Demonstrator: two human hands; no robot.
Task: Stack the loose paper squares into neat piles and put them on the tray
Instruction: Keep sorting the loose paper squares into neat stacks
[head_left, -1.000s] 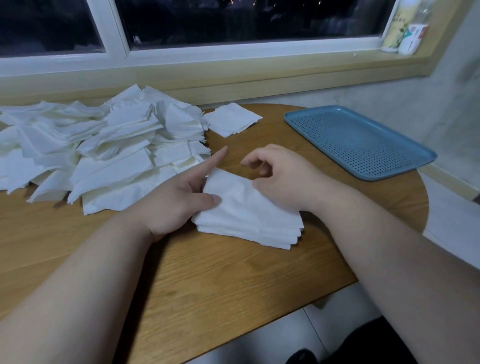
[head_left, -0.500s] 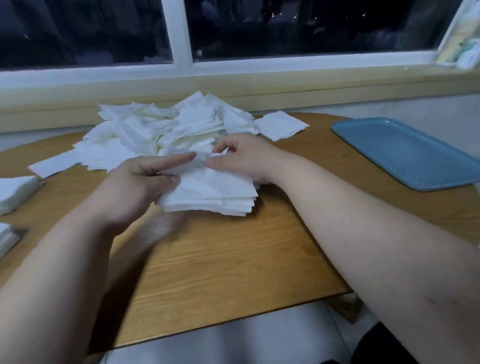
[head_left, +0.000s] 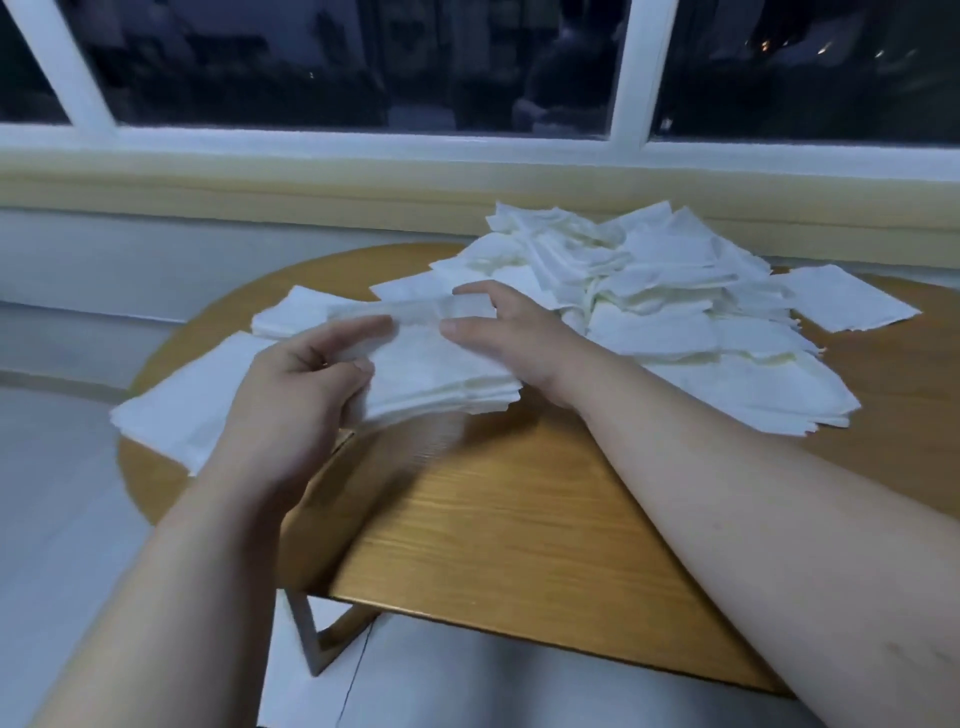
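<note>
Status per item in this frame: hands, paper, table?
left hand: grips held stack's left edge
right hand: grips held stack's far side
held stack: squared, apparently raised off table
loose heap: unsorted, on table
single square: flat, right of heap
near-left pile: flat at table's left edge
far-left pile: flat, partly behind hands

Soft matt white paper squares (head_left: 649, 312), smooth wood-grain table (head_left: 519, 519)

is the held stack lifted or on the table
Lifted: left hand and right hand grip the white paper stack; shadow lies under its near edge on the wooden table.
</note>
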